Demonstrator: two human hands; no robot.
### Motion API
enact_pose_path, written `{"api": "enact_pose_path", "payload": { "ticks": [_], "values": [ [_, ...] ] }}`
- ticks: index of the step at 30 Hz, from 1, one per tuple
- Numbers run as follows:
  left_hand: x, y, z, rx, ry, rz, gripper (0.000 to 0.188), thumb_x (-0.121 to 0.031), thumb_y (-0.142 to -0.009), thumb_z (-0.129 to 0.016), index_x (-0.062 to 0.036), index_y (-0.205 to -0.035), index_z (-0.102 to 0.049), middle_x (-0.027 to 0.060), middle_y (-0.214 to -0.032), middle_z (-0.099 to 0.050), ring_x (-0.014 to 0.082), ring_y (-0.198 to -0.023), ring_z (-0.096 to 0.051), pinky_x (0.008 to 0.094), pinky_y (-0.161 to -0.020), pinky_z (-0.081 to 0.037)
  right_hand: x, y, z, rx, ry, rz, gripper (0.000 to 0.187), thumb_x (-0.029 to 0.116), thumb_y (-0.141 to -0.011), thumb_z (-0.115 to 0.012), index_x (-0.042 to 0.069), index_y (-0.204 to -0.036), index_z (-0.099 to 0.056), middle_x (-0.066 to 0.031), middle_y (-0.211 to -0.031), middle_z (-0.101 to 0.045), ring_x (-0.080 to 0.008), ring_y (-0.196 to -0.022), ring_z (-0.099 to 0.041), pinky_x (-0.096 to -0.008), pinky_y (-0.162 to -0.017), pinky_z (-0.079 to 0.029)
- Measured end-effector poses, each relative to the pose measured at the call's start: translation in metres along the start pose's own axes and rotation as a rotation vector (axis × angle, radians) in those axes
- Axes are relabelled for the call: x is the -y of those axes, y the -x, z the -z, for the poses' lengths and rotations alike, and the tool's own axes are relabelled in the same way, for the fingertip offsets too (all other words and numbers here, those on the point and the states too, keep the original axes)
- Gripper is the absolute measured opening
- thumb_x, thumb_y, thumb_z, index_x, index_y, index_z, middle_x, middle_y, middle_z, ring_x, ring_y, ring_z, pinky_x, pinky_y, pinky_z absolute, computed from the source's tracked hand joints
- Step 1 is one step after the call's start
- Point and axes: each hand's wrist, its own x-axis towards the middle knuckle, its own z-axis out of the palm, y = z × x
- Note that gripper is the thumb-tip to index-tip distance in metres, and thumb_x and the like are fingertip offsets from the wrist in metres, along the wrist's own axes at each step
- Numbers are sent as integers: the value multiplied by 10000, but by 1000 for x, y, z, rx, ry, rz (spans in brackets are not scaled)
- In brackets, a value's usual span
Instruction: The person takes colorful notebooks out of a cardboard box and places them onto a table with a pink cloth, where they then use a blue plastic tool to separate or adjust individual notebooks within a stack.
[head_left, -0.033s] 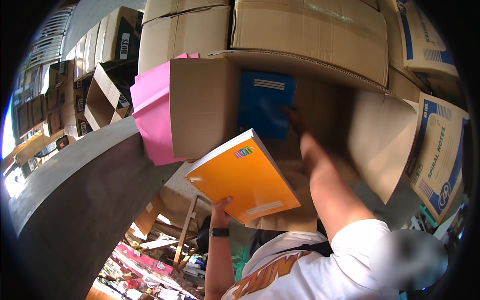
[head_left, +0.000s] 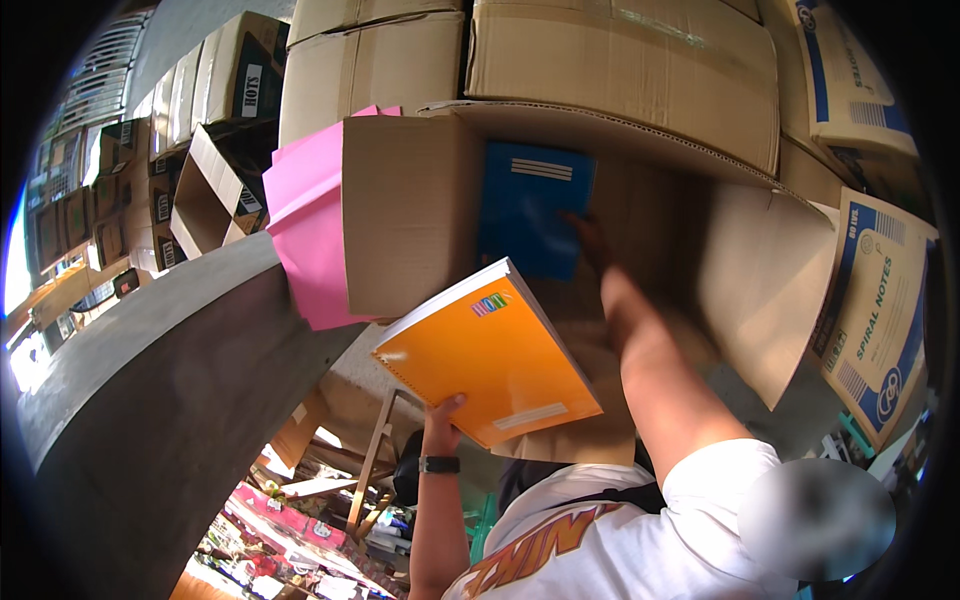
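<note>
We are holding an orange notebook (head_left: 490, 365) with a spiral edge up in our left hand (head_left: 443, 420). The fingers are closing on its lower edge, with the thumb lying on the cover, and a dark watch (head_left: 438, 464) is sitting on that wrist. The notebook is tilting in the air, just below an open cardboard box (head_left: 410, 210) that is lying on its side with its flaps hanging open. We are reaching our right hand (head_left: 590, 240) into this box. It is meeting the right edge of a blue notebook (head_left: 530, 210) that is standing upright inside, against the left wall. This hand is blurred, so we cannot tell if its fingers are gripping the blue cover or only touching it. Pink sheets (head_left: 310, 240) are leaning just beside the left flap of the box. More brown cartons (head_left: 620, 60) are resting on top of it, and a carton with blue print (head_left: 880, 300) is standing at the right. A grey concrete ledge (head_left: 150, 400) is running across the lower left.
</note>
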Motion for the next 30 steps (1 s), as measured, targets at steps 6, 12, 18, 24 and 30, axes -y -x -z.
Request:
{"api": "enact_pose_path", "payload": {
  "ticks": [6,12,18,24,30],
  "values": [
    [-4,6,-14,-55,21,-5,467,-75,-691,-645,-11,-1129,-493,86,-1016,-577,237,-958,-583,364,-816,-496,8,9,11,-29,-168,-171,621,419,-756,-636,23,-1216,-507,-146,-1226,-512,-251,-1055,-533,-389,-881,-433],
    [-1,6,0,-58,4,24,506,-53,-669,-670,-5,-1138,-486,82,-1037,-573,229,-959,-581,360,-811,-491,11,12,2,50,19,10,683,450,-732,-666,14,-1230,-495,-156,-1220,-521,-280,-1113,-503,-373,-966,-365],
    [2,7,-8,38,-147,-71,540,-87,-643,-664,-12,-1146,-483,83,-1038,-579,213,-942,-586,340,-802,-489,26,14,9,158,-50,11,654,394,-698,-696,-5,-1187,-521,-159,-1142,-564,-261,-1050,-537,-367,-907,-402],
    [2,51,-3,58,37,-145,524,-135,-622,-632,-12,-1117,-510,71,-957,-604,188,-837,-613,299,-737,-501,87,74,-13,-46,209,71,625,373,-669,-712,-12,-1131,-544,-142,-1064,-589,-256,-970,-558,-366,-840,-422],
    [31,189,64,-83,349,-420,565,-117,-610,-670,17,-1130,-493,96,-1025,-589,194,-926,-581,309,-808,-472,143,233,44,136,-116,195,529,226,-754,-634,-66,-1162,-466,-184,-1114,-533,-282,-999,-534,-403,-864,-445]
  ]
}}
